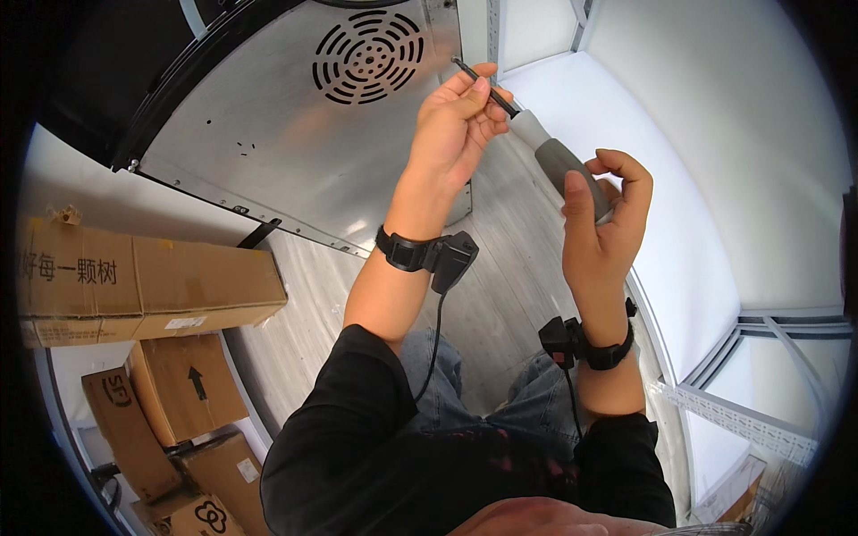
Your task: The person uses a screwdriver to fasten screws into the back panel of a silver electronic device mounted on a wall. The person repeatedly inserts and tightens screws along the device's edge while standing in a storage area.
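Hands [463,123] [606,234] on screwdriver [559,165], tip [458,62] contact unclear

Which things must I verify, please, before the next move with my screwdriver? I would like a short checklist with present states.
1. Left grip on the dark shaft of the screwdriver: ok.
2. Right grip around the rear of the grey handle: ok.
3. Firmness of the right grip: cannot tell.
4. Tip directed at the metal panel, near its right edge: ok.
5. Tip properly seated there: cannot tell; too small.
6. Left wrist cable away from the screwdriver: ok.
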Tool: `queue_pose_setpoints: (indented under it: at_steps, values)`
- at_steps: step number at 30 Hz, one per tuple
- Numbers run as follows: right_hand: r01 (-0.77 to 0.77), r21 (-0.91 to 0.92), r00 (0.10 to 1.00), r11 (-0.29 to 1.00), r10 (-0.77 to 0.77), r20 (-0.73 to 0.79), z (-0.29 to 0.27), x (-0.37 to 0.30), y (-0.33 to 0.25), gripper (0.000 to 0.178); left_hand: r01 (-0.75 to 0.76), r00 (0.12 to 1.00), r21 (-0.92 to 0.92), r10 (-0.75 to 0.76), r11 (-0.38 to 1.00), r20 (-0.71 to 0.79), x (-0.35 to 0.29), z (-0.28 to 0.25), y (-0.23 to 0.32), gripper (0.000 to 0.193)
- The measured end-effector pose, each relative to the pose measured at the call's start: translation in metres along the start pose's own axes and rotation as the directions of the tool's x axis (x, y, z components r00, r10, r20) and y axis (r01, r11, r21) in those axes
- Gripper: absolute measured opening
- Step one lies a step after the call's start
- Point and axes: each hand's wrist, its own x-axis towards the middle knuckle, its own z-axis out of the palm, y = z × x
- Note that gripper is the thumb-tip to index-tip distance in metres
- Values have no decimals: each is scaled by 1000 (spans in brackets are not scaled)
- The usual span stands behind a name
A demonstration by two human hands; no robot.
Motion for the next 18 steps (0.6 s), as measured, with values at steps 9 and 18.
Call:
queue_pose_setpoints:
  at_steps: [9, 18]
  values:
    - [301, -166, 953, 939, -298, 43, 3, -2, 12, 52, -20, 1000, 71, 18, 997, 21, 8, -10, -3, 17]
    - [-316, -18, 915, 948, 310, 259, -6, 4, 11, 48, -9, 1000, 87, 7, 996, 25, 6, -8, 1, 18]
